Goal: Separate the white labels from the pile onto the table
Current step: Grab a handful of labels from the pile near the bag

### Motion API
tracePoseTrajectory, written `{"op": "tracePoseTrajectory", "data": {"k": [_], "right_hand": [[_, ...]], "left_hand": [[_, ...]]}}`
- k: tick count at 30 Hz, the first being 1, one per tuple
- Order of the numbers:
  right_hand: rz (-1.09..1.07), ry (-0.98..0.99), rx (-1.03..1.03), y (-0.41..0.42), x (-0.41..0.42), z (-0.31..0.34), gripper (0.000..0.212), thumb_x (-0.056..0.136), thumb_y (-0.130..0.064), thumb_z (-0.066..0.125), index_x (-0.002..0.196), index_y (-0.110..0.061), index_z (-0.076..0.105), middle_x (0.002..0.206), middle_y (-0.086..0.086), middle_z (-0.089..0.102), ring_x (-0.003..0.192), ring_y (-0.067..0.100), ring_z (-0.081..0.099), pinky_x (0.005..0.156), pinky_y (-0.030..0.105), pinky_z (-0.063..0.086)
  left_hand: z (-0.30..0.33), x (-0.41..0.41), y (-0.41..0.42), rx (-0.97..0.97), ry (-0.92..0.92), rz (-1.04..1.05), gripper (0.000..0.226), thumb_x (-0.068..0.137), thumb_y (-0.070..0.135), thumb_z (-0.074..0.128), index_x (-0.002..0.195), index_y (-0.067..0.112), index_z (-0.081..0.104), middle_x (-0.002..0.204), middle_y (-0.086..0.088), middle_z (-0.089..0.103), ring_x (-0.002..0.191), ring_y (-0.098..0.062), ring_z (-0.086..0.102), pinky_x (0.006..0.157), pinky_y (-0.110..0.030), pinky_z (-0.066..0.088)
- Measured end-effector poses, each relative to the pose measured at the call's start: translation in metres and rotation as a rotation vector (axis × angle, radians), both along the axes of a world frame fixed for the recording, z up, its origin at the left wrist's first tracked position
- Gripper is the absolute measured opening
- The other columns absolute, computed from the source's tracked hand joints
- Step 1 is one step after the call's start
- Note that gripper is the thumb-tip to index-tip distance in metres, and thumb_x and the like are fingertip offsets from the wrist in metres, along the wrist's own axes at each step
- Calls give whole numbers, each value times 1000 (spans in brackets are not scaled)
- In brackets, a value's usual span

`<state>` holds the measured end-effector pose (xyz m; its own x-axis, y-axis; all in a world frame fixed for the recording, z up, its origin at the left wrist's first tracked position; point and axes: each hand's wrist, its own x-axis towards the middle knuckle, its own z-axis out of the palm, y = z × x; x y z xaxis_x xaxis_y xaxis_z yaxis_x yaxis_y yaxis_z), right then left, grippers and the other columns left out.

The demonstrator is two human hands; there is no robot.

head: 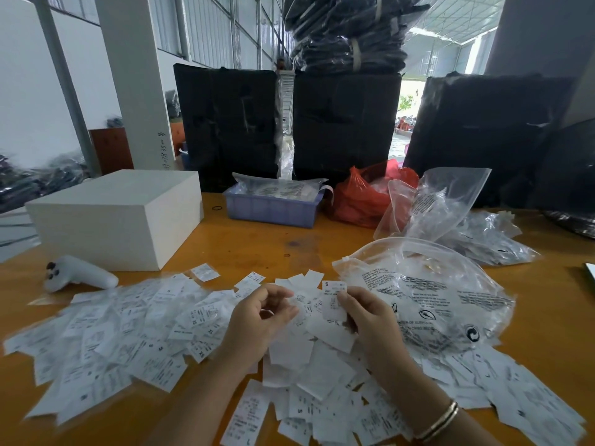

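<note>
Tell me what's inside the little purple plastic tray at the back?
The purple plastic tray holds clear plastic bags of small printed items, probably labels. Whatever lies beneath those bags is hidden.

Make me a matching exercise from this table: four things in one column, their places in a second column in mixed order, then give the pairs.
Things
1. white foam block
2. purple tray
3. red bag
4. label marked S

Places
A. pinched in the grip of the right hand
B. far left of the table, behind the white handheld controller
C. right of the purple tray, behind the clear bags
D. far middle of the table, with clear packets inside

Pairs: 1-B, 2-D, 3-C, 4-A
</note>
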<state>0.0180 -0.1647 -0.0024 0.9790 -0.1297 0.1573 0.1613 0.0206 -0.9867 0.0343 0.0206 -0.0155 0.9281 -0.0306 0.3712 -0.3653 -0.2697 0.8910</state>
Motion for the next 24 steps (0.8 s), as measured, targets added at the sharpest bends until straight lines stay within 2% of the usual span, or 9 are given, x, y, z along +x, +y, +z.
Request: {"op": "tracePoseTrajectory", "data": {"k": [3, 8, 13, 16, 18, 22, 24], "right_hand": [[-8, -84, -38, 4, -1, -1, 16, 88, -14, 64, 73, -19, 66, 61, -10, 59, 57, 4, 51, 55, 16, 42], [-83, -246, -246, 7, -2, -5, 21, 83, -8, 68, 75, -27, 64, 63, -13, 60, 61, 9, 48, 58, 25, 41], [-108, -348, -387, 11, -5, -5, 29, 85, -3, 64, 78, -30, 61, 72, -9, 65, 70, 4, 59, 63, 21, 48], [-148, -382, -420, 13, -8, -6, 36, 85, 1, 64, 80, -35, 59, 74, -16, 64, 75, -4, 59, 62, 9, 43], [-185, -436, -412, 14, -9, -5, 38, 84, 2, 65, 81, -36, 60, 73, -20, 64, 75, -5, 59, 63, 6, 41], [-256, -535, -415, 14, -10, -4, 32, 83, 4, 66, 85, -28, 64, 69, -21, 61, 72, -5, 57, 64, 5, 40], [-263, -542, -456, 15, -9, -5, 29, 82, 3, 68, 86, -26, 65, 77, -20, 62, 76, -6, 57, 67, 4, 40]], "left_hand": [[1, 0, -1, 34, -23, -23, 18, 81, 20, 73, 92, 31, 64, 81, 18, 66, 77, 0, 62, 69, -9, 49], [2, -1, -2, 105, -46, -32, 20, 81, 20, 72, 91, 34, 62, 80, 23, 64, 76, 4, 60, 68, -9, 48], [1, -2, -3, 100, -56, -24, 21, 81, 20, 73, 91, 36, 63, 74, 15, 64, 76, 3, 59, 68, -10, 48], [1, -2, -2, 95, -50, -28, 21, 82, 19, 72, 91, 35, 63, 75, 12, 64, 75, 3, 60, 68, -10, 48], [1, -2, -2, 102, -48, -44, 21, 83, 19, 72, 92, 35, 63, 75, 13, 64, 75, 3, 59, 68, -11, 48], [-1, -1, -4, 130, -61, -78, 22, 83, 17, 71, 91, 37, 64, 74, 17, 64, 75, 3, 59, 68, -10, 46], [-2, -2, -4, 142, -71, -84, 22, 84, 18, 71, 91, 38, 63, 76, 20, 64, 75, 3, 59, 69, -11, 47]]}}
